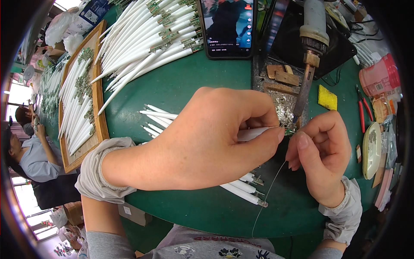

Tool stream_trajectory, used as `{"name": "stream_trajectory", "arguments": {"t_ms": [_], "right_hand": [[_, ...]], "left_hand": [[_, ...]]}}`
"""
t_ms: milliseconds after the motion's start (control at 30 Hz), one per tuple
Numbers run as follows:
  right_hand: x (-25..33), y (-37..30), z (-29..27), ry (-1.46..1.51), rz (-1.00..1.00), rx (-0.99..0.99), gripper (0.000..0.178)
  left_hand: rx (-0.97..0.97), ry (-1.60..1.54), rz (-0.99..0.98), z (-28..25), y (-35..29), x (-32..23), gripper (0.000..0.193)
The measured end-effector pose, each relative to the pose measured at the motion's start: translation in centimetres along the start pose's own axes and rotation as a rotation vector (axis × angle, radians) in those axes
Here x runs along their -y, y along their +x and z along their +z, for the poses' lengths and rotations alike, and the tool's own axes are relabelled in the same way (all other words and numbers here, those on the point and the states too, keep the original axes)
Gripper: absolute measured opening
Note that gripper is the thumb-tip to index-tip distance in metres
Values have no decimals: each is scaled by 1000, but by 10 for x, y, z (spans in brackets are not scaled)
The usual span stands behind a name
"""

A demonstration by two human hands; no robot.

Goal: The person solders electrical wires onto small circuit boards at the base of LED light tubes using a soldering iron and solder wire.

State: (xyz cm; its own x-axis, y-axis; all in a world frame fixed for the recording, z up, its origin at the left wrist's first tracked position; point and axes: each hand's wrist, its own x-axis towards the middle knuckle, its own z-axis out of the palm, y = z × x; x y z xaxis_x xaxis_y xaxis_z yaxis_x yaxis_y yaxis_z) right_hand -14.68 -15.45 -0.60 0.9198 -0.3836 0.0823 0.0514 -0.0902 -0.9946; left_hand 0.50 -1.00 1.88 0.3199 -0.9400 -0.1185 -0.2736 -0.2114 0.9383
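Observation:
Between the bent fingers and thumb of my left hand [215,136] is a white stylus pen [253,134], mostly hidden by the hand. Its small green circuit board [291,130] pokes out toward my right hand [324,153]. There, thumb and fingers pinch a thin solder wire [271,186], whose tail hangs in a curve toward my lap. A soldering iron [304,88] points downward from above, its tip at the board; whether they touch I cannot tell. Under my left hand and forearm lie more white pens [242,193], some with pointed ends, others showing circuit boards.
A large heap of white pens [142,43] and a lit phone [227,32] lie at the back. Left stands a wooden-framed tray [105,125]; a co-worker [36,153] sits beyond. Right are a yellow sponge [327,98], red-handled pliers [361,113] and a pale dish [371,151].

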Motion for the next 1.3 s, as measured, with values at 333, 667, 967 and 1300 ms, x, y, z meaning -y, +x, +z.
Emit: {"name": "stream_trajectory", "arguments": {"t_ms": [333, 667, 967, 1300], "right_hand": [[-3, 0, 1, -28, -64, -39, 16], [-7, 0, -2, -31, -104, -14, 14], [-8, 2, 1, 4, -83, -11, 14], [-10, 2, 1, 19, -97, -17, 14]], "left_hand": [[-20, -25, 11, 1, 1, 0, 8], [-8, -31, -75, -3, 0, -2, 8], [-15, -141, -79, 0, 3, 1, 7], [-10, -198, -157, -6, 3, -3, 6]]}}
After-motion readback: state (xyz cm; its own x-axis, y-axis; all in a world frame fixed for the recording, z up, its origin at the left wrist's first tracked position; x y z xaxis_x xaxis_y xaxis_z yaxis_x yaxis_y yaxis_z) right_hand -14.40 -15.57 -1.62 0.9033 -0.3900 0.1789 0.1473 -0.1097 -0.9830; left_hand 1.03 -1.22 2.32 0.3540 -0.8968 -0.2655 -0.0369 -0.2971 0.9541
